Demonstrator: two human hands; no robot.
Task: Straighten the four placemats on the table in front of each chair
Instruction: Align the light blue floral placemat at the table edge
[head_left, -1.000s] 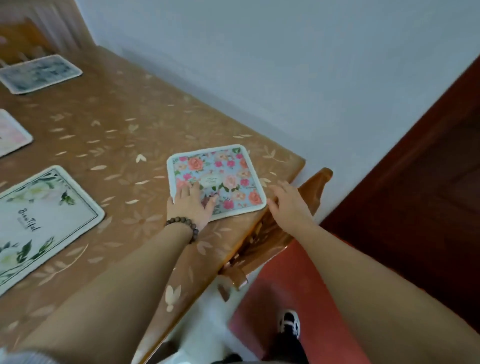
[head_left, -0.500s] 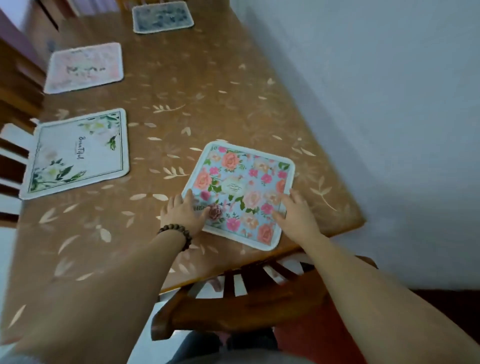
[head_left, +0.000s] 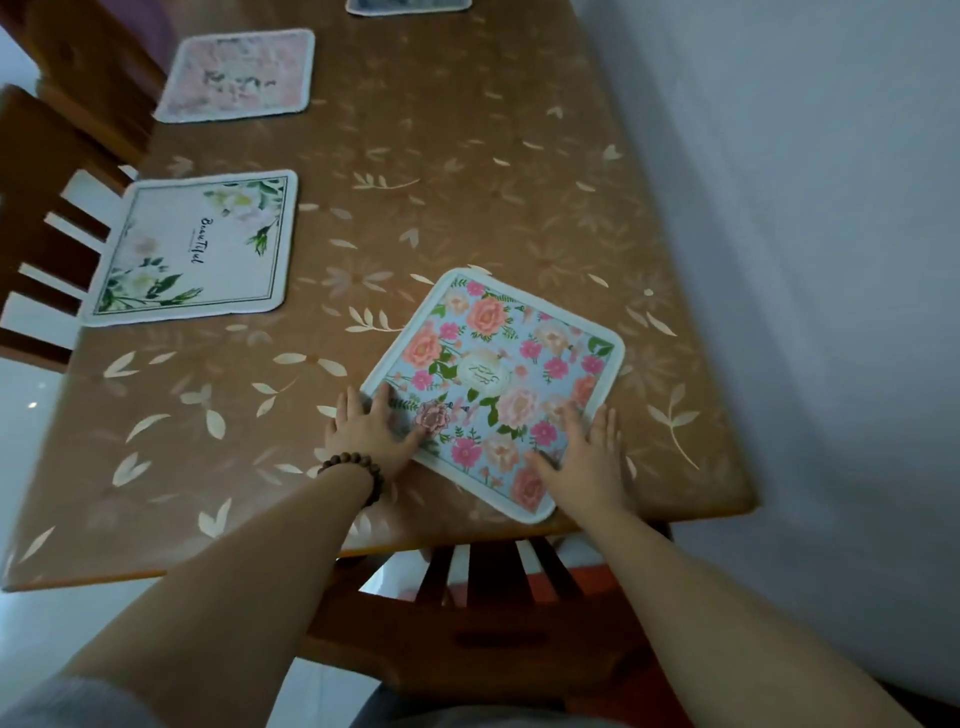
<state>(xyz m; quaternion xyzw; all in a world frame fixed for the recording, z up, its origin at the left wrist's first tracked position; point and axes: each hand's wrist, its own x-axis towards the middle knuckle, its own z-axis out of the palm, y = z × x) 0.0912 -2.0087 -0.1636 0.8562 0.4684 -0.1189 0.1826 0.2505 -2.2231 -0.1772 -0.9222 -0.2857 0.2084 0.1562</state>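
A blue placemat with pink flowers lies skewed near the table's near edge, one corner pointing toward me. My left hand, with a bead bracelet on the wrist, lies flat on its left corner. My right hand lies flat, fingers spread, on its right side. A white placemat with green leaves lies at the left edge. A pale pink placemat lies further back. A dark placemat shows only its near edge at the top.
The brown table carries a leaf-patterned cover. A wooden chair stands just below the near edge. More wooden chairs line the left side. A pale wall runs close along the right side.
The view has swung to look straight along the table. My right hand left the chair back and came down onto the blue placemat; my left hand stays on it. The mat sits skewed.
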